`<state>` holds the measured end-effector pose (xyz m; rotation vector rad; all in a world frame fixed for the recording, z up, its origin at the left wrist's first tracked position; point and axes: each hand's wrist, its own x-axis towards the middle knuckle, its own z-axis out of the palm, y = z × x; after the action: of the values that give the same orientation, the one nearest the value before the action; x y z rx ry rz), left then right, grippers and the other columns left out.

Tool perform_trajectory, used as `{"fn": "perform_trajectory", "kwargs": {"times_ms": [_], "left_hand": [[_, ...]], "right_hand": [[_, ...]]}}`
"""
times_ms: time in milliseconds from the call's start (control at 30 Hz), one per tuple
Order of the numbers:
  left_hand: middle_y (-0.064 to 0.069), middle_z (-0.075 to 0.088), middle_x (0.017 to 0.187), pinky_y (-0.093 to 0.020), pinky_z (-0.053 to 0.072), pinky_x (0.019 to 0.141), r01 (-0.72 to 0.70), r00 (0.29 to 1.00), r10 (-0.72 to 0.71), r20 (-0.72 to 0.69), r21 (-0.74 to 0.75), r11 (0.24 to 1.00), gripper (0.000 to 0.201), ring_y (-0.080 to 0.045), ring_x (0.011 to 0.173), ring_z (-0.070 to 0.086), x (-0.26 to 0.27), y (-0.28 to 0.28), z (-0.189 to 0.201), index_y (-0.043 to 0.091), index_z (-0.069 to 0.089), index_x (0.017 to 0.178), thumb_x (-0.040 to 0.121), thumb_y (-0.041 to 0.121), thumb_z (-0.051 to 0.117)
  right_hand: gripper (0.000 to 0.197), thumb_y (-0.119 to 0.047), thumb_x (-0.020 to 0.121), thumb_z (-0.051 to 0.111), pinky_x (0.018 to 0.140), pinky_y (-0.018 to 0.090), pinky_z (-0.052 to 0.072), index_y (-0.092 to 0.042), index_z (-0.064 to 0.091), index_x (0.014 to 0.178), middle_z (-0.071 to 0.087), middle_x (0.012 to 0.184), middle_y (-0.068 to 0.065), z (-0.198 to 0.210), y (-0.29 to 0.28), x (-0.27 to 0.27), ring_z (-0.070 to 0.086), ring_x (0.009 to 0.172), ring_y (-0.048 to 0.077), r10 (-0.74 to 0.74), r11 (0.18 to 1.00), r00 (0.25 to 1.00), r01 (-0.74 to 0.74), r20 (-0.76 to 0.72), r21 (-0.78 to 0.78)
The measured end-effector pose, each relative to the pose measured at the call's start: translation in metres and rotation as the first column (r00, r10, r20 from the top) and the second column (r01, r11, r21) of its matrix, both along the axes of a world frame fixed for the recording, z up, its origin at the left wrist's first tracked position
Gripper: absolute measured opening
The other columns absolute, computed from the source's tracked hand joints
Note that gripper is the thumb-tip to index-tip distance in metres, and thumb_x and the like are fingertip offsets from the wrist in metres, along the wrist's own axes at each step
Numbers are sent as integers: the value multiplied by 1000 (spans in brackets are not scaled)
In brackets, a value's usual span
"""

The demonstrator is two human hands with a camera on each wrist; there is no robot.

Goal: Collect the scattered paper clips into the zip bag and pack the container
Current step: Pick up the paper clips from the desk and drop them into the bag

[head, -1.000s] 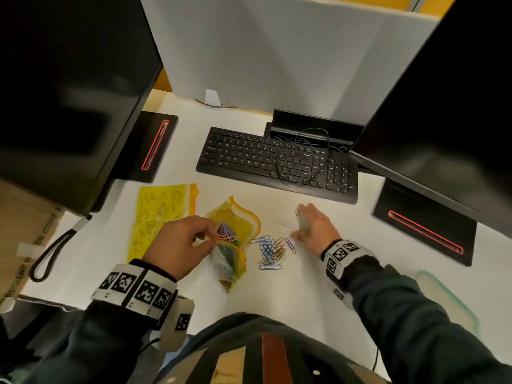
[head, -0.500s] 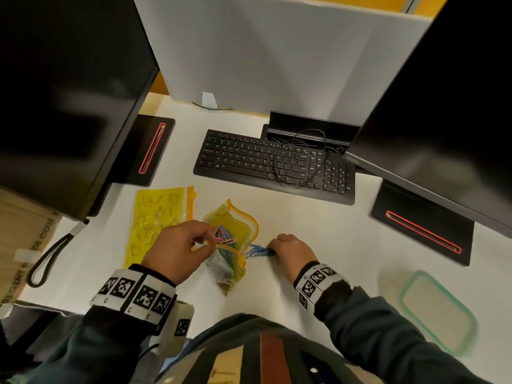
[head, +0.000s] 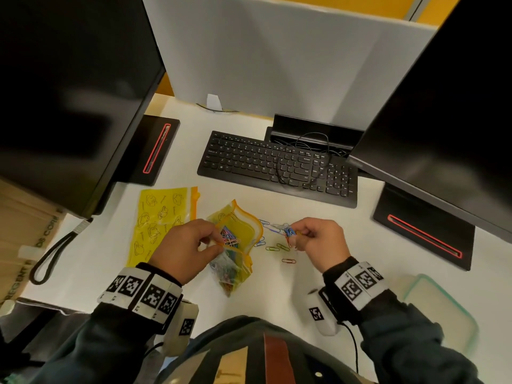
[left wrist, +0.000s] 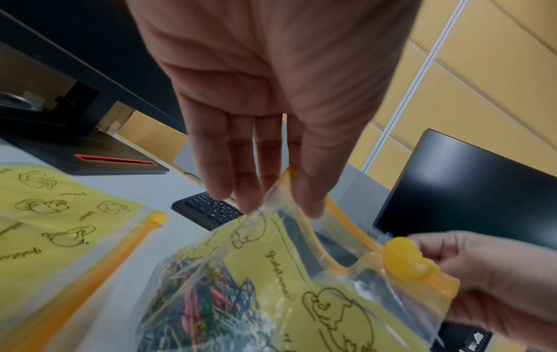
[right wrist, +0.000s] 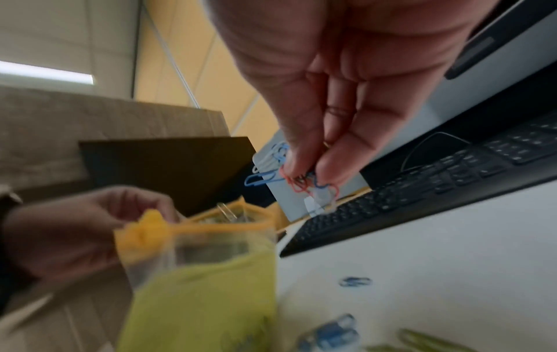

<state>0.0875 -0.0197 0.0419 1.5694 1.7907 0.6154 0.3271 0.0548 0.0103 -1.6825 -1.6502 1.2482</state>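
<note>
My left hand (head: pixel 213 241) pinches the orange rim of a yellow zip bag (head: pixel 243 231) and holds its mouth open just above the desk. Coloured clips fill the bag's bottom (left wrist: pixel 211 302). The left fingers (left wrist: pixel 247 200) grip the rim near the slider (left wrist: pixel 407 259). To the right of the mouth, my right hand (head: pixel 300 234) pinches a bunch of blue, red and white paper clips (head: pixel 286 232), which dangle from the fingertips (right wrist: pixel 328 171). Several loose clips (head: pixel 277 248) lie on the white desk below. The green-rimmed container (head: pixel 443 306) sits at the near right.
A second yellow zip bag (head: pixel 163 217) lies flat to the left. The black keyboard (head: pixel 277 164) with a looped cable is behind the clips. Two monitors on black stands (head: pixel 158 151) (head: pixel 424 231) flank the desk. A cardboard box (head: pixel 25 234) stands at the far left.
My right hand swept left across the clip pile, closed on a bunch and lifted it beside the bag's mouth. Fewer clips lie on the desk. The left hand kept hold of the bag.
</note>
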Motion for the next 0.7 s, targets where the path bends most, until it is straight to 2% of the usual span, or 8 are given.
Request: {"fn": "perform_trajectory", "kwargs": {"times_ms": [67,167,267,333,367,467,567,700], "left_hand": [[8,65,89,-34,53,77,2,1000,-2,0,-4,1000,31,-5,78,58,1,0,0,40,56,67,72,14,73],[19,59,87,-33,53,78,6,1000,-6,-2,-13,1000,32,-6,79,58,1,1,0,40,55,64,72,15,73],[14,61,87,-35,53,79,4,1000,-5,-14,-10,1000,33,-11,80,59,2,1,-1,40,55,62,72,15,73],[15,62,87,-37,53,79,4,1000,-4,-21,1,1000,35,-15,80,60,3,0,-1,41,54,62,71,15,74],[11,65,88,-39,53,78,4,1000,-4,-21,9,1000,36,-17,79,60,4,0,-1,42,53,62,71,14,74],[-1,70,90,-41,53,78,-12,1000,12,-3,29,1000,36,-19,79,61,3,-1,0,41,54,62,70,12,75],[-2,70,91,-40,53,81,-61,998,60,32,22,998,29,-18,82,63,-5,-3,-2,35,58,62,71,13,75],[1,69,93,-36,52,82,-92,995,92,43,9,996,16,-15,86,63,-11,-7,-2,26,64,66,70,15,75]], "right_hand": [[26,6,69,72,71,38,55,-19,70,74,67,76,24,12,-1,-9,59,67,25,-5,1000,989,2,-148,-16],[22,7,71,70,69,31,54,-15,70,74,66,73,15,25,-2,-30,58,68,21,65,997,975,-55,-212,52],[15,-2,79,64,73,22,46,-10,72,89,70,85,8,26,-2,-49,60,78,21,309,926,943,-329,126,185],[24,-5,84,56,81,28,45,-11,68,104,68,100,11,24,-2,-64,61,94,28,473,809,781,-568,408,150],[30,-6,84,56,85,31,45,-13,65,111,66,107,12,23,-3,-71,60,101,30,508,778,735,-615,449,128],[47,-8,82,62,99,30,43,-20,55,127,59,127,6,28,-4,-75,55,115,23,449,845,847,-506,284,174],[45,-7,82,64,95,26,45,-21,56,124,61,122,4,19,9,-43,56,105,16,243,945,943,-283,227,162],[43,-10,78,68,88,26,43,-14,56,119,60,114,10,-17,6,7,56,103,24,398,917,726,-308,561,-251]]}}
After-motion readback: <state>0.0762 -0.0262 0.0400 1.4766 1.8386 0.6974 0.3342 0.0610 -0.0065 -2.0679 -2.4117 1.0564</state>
